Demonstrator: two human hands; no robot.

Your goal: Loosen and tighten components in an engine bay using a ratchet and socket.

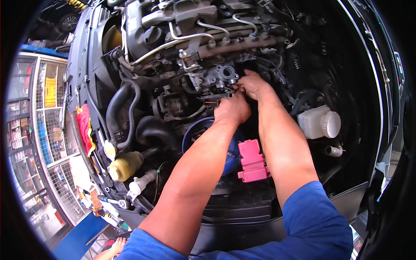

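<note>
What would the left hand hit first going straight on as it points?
Left hand: probably the right hand, whose fingers lie just ahead in the picture. Depth is unclear there, so it might pass under or over.

Blue short sleeves [313,212]; bare forearms [284,134], bare hands [234,108].

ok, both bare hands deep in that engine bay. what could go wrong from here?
1. The left hand and right hand are close together beside the grey metal housing; a slip could scrape bare knuckles.
2. That housing shows a round opening toward the camera, so dirt or a loose part might get in.
3. The pink box shows right beside the right forearm; a shift might knock it. Can't tell if it's fastened.
</note>
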